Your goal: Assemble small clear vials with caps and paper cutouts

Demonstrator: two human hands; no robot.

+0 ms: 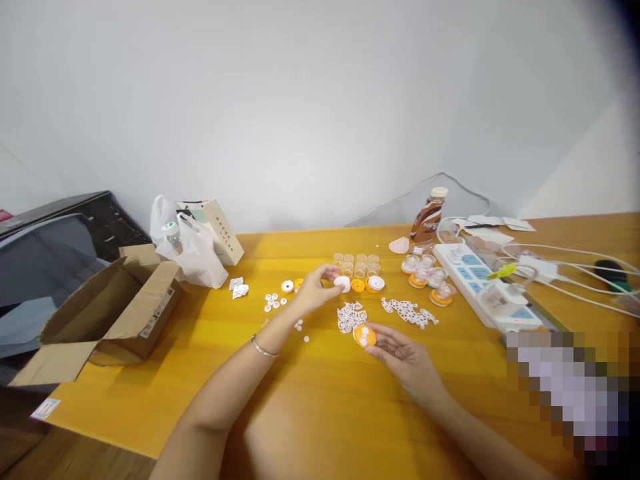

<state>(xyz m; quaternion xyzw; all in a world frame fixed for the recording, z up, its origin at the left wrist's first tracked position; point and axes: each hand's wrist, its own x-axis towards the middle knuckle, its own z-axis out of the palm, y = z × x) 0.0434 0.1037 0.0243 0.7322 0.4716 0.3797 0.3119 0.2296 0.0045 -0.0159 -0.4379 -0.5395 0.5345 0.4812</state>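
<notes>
My left hand (317, 288) reaches over the middle of the table, its thumb and fingers closed around the edge of a white round cap (343, 284). An orange disc (358, 285) and another white cap (376, 283) lie just to the right of it. Nearer to me, my right hand (403, 357) pinches an orange round base with white pieces (365, 336) on its face. Behind the caps stand several clear plastic cups (361, 265) in rows. A pile of small white openwork plastic parts (351, 316) lies beyond the orange base, partly hidden by it.
More white openwork parts (410, 311) and several assembled clear-topped pieces (425, 270) sit at right, beside a power strip (470, 280) with cables and a brown bottle (429, 217). Small white discs (273, 302) lie left; farther left are a plastic bag (203, 253) and open cardboard box (135, 320).
</notes>
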